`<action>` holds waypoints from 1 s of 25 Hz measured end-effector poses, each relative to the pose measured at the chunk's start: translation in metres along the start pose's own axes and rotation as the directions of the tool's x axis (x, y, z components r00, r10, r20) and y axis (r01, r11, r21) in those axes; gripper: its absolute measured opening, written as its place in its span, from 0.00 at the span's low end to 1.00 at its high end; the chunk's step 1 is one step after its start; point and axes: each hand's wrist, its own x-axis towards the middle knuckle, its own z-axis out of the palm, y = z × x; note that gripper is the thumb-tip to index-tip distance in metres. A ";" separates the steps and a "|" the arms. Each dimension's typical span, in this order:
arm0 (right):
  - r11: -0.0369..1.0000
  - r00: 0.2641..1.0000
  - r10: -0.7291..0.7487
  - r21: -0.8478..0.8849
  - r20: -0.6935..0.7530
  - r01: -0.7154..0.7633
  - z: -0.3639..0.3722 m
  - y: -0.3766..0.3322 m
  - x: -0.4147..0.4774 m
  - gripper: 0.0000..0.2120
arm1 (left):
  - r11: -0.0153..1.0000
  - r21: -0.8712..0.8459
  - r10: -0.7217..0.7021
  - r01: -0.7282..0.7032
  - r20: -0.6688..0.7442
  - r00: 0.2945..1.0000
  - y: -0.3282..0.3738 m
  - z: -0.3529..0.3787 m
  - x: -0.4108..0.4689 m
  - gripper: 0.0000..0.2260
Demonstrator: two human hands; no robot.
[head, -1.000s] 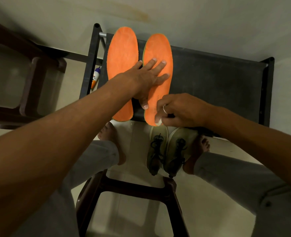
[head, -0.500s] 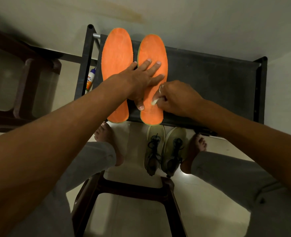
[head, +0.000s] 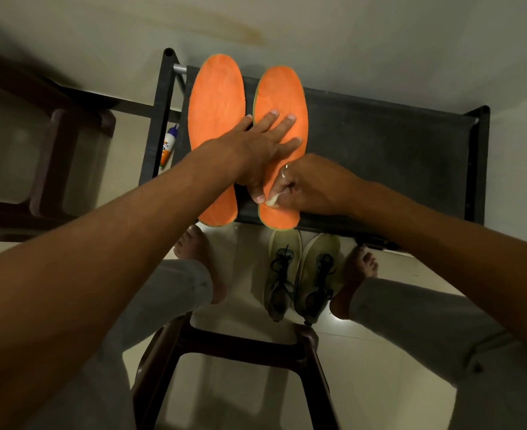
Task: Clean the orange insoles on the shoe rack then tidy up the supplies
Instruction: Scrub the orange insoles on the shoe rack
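Black fabric rack, pale glossy tiles

Black fabric-topped metal shoe rack (head: 380, 144) against plain wall (head: 380, 41), glossy tile floor (head: 246, 243) below. Two orange fuzzy green-edged insoles (head: 215, 100) lie side by side on rack top. Left hand (head: 256, 147), fingers spread, presses flat on the right-side insole. Right hand (head: 308, 184) pinches small white wad (head: 273, 200) against its heel end. Olive laced shoes (head: 302, 274) on floor.

One head-worn wide-angle view, close above the black metal-framed shoe rack (head: 395, 150), facing forward and steeply down. Rack top fills upper frame; pale tiled floor (head: 380, 383) lies nearer the wearer.
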 end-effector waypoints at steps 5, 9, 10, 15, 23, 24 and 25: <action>0.997 0.984 -0.016 -0.079 -0.177 0.002 0.007 0.001 0.007 0.11 | 1.000 -0.025 0.007 -0.007 0.002 1.000 -0.002 0.000 0.000 0.58; 0.999 1.000 -0.006 -0.049 0.030 0.008 -0.009 0.002 0.002 0.09 | 1.000 0.008 0.005 -0.005 -0.006 1.000 -0.001 0.001 0.001 0.59; 0.993 0.998 0.045 -0.106 -0.040 -0.049 -0.010 0.007 0.004 0.10 | 1.000 -0.010 0.011 -0.011 -0.001 1.000 -0.002 0.001 0.001 0.59; 1.000 0.995 0.014 0.005 0.103 -0.015 -0.004 0.001 -0.002 0.09 | 1.000 0.001 0.005 -0.005 0.009 1.000 -0.003 0.000 0.000 0.58; 0.993 0.984 0.109 -0.025 -0.142 -0.114 0.004 0.004 -0.004 0.10 | 1.000 -0.014 0.008 -0.007 0.016 1.000 -0.001 -0.002 -0.002 0.58; 0.994 0.994 0.108 0.032 -0.010 -0.108 0.000 0.001 -0.007 0.07 | 1.000 -0.007 0.010 -0.010 0.010 1.000 -0.001 -0.002 -0.003 0.58; 0.987 0.986 0.126 0.087 0.108 -0.136 -0.005 0.001 -0.009 0.05 | 1.000 0.000 0.011 -0.011 0.005 1.000 -0.001 -0.002 -0.002 0.58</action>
